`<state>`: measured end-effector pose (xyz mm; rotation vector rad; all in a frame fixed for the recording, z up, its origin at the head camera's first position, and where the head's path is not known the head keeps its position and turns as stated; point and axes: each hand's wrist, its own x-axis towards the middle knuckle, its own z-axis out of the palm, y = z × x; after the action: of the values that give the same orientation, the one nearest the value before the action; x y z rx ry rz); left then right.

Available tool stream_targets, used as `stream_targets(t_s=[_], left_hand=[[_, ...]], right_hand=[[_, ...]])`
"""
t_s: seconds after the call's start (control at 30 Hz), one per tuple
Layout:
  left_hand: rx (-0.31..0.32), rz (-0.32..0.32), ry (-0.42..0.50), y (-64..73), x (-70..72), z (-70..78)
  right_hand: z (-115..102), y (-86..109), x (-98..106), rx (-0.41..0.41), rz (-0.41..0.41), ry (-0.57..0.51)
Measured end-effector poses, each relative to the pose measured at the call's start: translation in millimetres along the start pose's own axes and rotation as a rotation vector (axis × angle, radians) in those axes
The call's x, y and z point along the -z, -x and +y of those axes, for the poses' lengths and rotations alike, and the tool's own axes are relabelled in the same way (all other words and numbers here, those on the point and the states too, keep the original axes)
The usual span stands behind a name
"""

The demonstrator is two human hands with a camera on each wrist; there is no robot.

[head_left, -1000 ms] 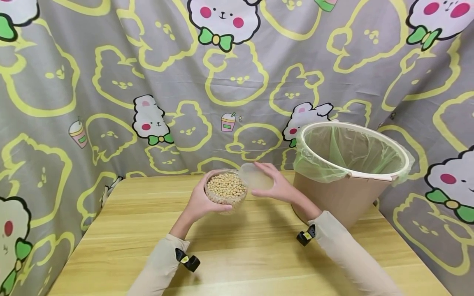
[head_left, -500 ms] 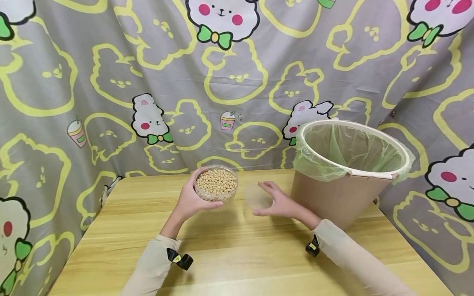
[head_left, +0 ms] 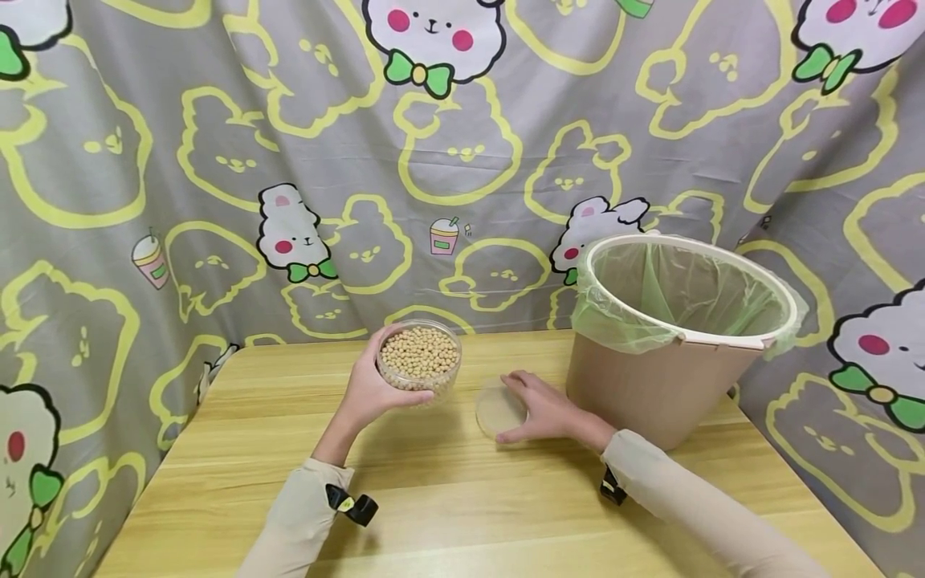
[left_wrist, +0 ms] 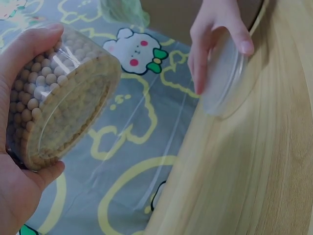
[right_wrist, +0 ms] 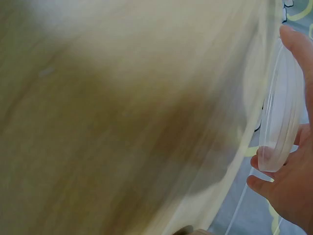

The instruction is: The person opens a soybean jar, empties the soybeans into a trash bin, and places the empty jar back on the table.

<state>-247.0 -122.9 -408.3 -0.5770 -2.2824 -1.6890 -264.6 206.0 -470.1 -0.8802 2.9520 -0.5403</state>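
My left hand [head_left: 367, 387] grips a clear round plastic jar [head_left: 442, 387] filled with soybeans [head_left: 421, 352]. The jar is held above the table, its open top tipped towards the head camera; in the left wrist view the underside of the jar [left_wrist: 73, 115] shows, with thumb and fingers around its sides. To its right, my right hand [head_left: 547, 411] holds a thin, translucent round lid [head_left: 499, 411] by its edge, between thumb and fingers. Low over the tabletop, the lid [right_wrist: 279, 112] is tilted in the right wrist view, with fingertips at its rim.
A beige bin [head_left: 643, 393] lined with a green plastic bag [head_left: 625, 333] stands on the table just beyond the right hand. The wood-grain table [head_left: 448, 498] ends at the back against a grey cartoon-print curtain [head_left: 347, 152].
The right hand has carried the lid away from beside the jar, down towards the tabletop. The left hand has moved slightly left with the jar, then stayed nearly still.
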Motion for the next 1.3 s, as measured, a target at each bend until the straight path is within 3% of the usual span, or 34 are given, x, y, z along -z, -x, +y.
stream_targets(t_s=[0.3,0.93,1.1,1.3], left_hand=[[-0.018,0.007,-0.012,-1.1,-3.7,-1.7],[0.001,0.031,-0.029,-4.4,-8.8,-1.5],[0.010,0.028,-0.036,-3.6,-8.5,-1.6],[0.024,0.030,-0.029,-3.3,-8.1,-3.8]], right_hand=[[2.8,-2.4,-4.9,-0.048,-0.092,-0.026],[0.3,-8.0,-5.3,-0.086,-0.148,0.026],[-4.0,-7.9,-0.4,-0.054,-0.128,0.024],[-24.1,-7.8,29.3,0.010,0.017,-0.011]])
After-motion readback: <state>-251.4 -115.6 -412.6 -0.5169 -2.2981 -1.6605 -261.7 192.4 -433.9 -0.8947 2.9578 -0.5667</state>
